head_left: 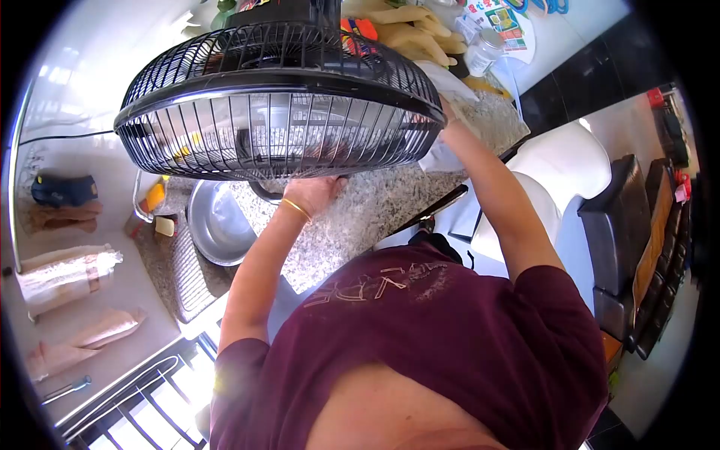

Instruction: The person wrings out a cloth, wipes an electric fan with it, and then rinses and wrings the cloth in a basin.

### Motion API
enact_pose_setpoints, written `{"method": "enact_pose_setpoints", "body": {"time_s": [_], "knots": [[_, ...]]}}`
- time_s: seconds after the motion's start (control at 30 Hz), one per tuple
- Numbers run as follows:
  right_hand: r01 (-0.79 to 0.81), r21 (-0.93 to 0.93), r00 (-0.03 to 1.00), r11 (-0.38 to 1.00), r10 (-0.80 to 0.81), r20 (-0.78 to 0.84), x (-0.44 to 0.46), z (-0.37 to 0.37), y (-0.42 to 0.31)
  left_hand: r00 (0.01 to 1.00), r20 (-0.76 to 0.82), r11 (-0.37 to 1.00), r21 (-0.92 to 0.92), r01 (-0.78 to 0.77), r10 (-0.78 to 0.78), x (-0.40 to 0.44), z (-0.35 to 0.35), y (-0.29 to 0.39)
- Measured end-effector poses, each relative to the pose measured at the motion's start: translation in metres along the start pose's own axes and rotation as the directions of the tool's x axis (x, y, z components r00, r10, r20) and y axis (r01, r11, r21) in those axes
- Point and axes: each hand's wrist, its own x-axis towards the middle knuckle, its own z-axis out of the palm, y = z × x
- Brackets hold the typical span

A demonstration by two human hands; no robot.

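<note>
A black caged fan [285,84] hangs across the view in front of me and covers much of the granite counter [337,240]. My left hand [316,193], below a gold bracelet, is over the counter at the fan's lower edge; its fingers are partly hidden by the cage. Beside it a black curved handle [264,193] shows under the fan; what it belongs to is hidden. My right hand [448,118] reaches past the fan's right side, near a white sheet or cloth [442,156]. The fingers of that hand are out of sight.
A metal basin [225,246] sits in the sink area at left, near a ribbed drainer [192,277]. Yellowish gloves [416,34] and a lidded jar [484,51] lie at the back. White chairs [562,165] and a dark sofa [615,225] stand at right.
</note>
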Motion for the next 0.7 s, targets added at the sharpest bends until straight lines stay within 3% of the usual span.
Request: {"method": "enact_pose_setpoints", "body": {"time_s": [0.07,0.17,0.23,0.27,0.37,0.43,0.5,0.53,0.6,0.67,0.7], "knots": [[0.042,0.057,0.999,0.997,-0.041,-0.009,0.026,0.008,0.007,0.999,-0.037,0.999,0.047,-0.011,0.012,-0.002,0.002,0.0],[0.114,-0.018,0.993,0.993,-0.113,0.023,0.06,0.008,-0.01,0.997,-0.076,0.998,0.058,0.0,0.004,-0.004,0.004,0.001],[-0.083,-0.258,0.994,0.963,0.097,0.044,0.091,0.03,-0.006,0.995,-0.099,0.999,0.032,-0.024,0.027,-0.005,0.005,-0.002],[-0.092,-0.245,0.992,0.965,0.109,0.059,0.098,0.037,0.0,0.999,0.014,0.998,0.048,0.037,-0.037,-0.003,-0.005,0.005],[-0.074,-0.167,0.995,0.983,0.085,0.06,0.087,0.032,0.012,0.996,0.016,0.992,-0.092,0.085,-0.084,-0.002,0.0,0.002],[-0.05,-0.086,0.996,0.995,0.056,0.071,0.078,0.026,0.017,0.995,-0.033,0.995,-0.041,0.089,-0.09,0.0,-0.002,0.003],[-0.026,-0.007,0.995,1.0,0.027,0.099,0.064,0.021,0.017,0.908,0.31,0.935,-0.124,0.331,-0.28,0.004,-0.021,0.012],[-0.006,-0.016,0.993,1.0,0.008,0.116,0.056,0.019,0.014,0.916,0.287,0.941,-0.105,0.322,-0.282,0.002,-0.037,0.02],[0.038,-0.339,0.947,0.94,0.075,0.314,0.032,0.014,0.006,0.942,0.244,0.961,-0.092,0.26,-0.231,0.0,-0.045,0.024],[0.158,-0.615,0.875,0.773,0.179,0.45,0.009,0.002,0.003,0.974,0.118,0.979,-0.042,0.2,-0.193,-0.003,-0.032,0.019],[0.299,-0.252,0.944,0.92,-0.323,-0.06,-0.023,0.032,0.06,0.986,0.056,0.986,-0.027,0.162,-0.16,-0.003,-0.026,0.016]]}}
